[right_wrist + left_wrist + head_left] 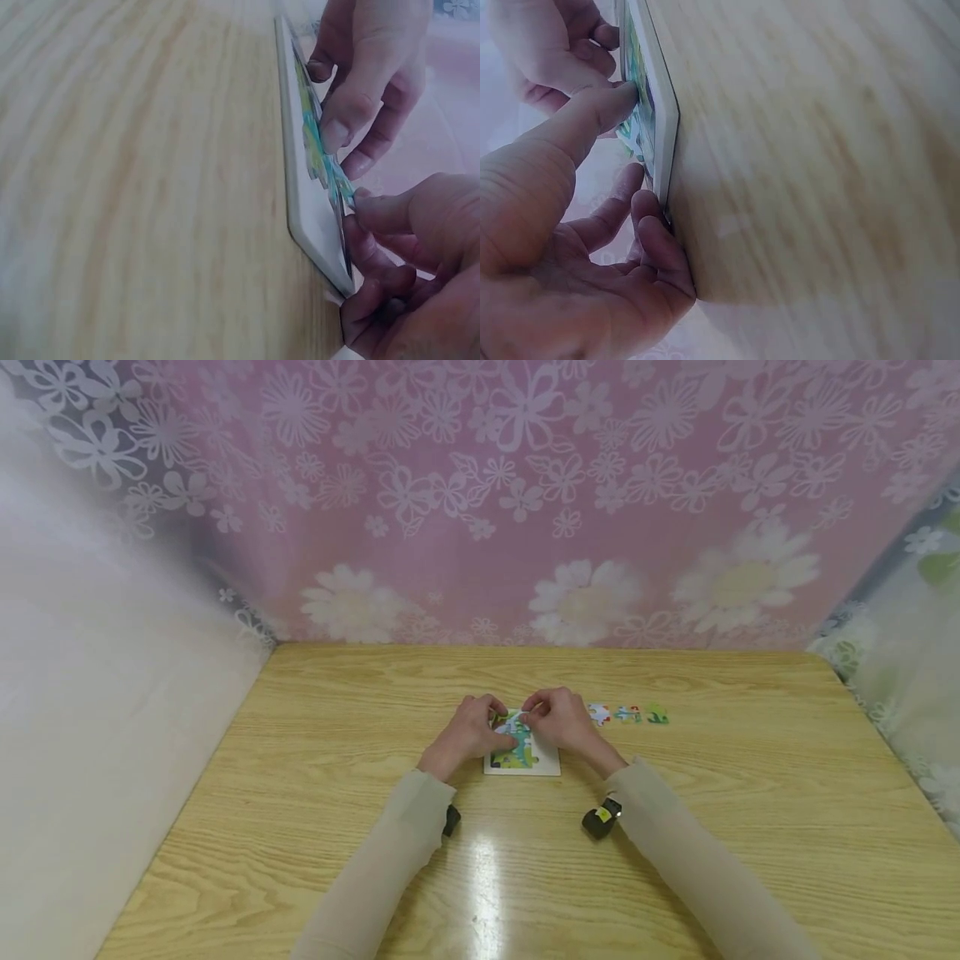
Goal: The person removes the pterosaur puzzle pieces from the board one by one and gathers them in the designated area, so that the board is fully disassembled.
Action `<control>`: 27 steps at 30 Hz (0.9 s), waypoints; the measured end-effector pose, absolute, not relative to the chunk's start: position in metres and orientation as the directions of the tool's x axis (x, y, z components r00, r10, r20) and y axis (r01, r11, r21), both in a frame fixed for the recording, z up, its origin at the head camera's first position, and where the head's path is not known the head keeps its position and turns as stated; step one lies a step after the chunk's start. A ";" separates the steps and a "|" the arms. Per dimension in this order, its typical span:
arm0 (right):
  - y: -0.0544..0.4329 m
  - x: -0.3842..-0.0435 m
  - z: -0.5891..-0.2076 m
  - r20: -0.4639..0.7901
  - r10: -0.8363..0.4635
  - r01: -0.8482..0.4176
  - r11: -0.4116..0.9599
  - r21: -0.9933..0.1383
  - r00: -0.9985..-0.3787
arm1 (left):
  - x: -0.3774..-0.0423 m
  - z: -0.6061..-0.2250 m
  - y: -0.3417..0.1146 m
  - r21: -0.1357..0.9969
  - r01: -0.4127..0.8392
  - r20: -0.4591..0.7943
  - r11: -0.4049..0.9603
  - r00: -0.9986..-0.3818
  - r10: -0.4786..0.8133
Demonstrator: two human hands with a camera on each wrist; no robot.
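Backdrop: pink, printed with pale outline flowers above and large daisies along the foot; pale drapes at the left side.
Table: yellowish wood grain, smooth; a bright streak of glare at the near side.
Loose row: three pieces on the table, right of the board and apart from it; a white-and-red piece nearest the right hand, then a multicoloured piece, then a green piece.
Obstruction: both hands cover parts of the board, the left over its left side, the right over its far right corner.
Wrists: pale sleeves; black device at the right wrist, another partly visible at the left.
Left hand: grasping the board, thumb laid on the picture, fingers bent at the edge.
Right hand: pinching a small piece between thumb and finger, over the board; whether it is seated cannot be told.
Board, build: flat, thin, white border, rounded corner, lying on the table between the hands.
Picture: green, teal and yellow, interlocking knobbed outlines; bare white along its right.
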State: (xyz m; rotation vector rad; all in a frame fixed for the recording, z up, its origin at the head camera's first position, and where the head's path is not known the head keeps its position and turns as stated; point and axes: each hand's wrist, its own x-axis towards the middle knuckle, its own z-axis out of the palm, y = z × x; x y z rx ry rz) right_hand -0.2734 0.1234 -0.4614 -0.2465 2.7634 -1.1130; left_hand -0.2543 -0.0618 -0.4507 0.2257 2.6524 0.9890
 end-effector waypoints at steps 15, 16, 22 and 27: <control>0.155 -0.256 -0.451 -0.023 -0.272 -0.155 0.611 -0.776 -0.962 | -0.254 -0.454 -0.070 0.666 0.114 -0.187 0.737 -0.931 0.313; 0.158 -0.255 -0.451 -0.027 -0.274 -0.152 0.610 -0.778 -0.961 | -0.253 -0.455 -0.070 0.671 0.120 -0.181 0.732 -0.930 0.319; 0.180 -0.247 -0.451 -0.030 -0.264 -0.147 0.623 -0.768 -0.964 | -0.251 -0.459 -0.076 0.688 0.184 -0.127 0.702 -0.922 0.366; 0.197 -0.240 -0.452 -0.020 -0.249 -0.151 0.648 -0.747 -0.968 | -0.242 -0.459 -0.081 0.710 0.231 -0.107 0.666 -0.899 0.425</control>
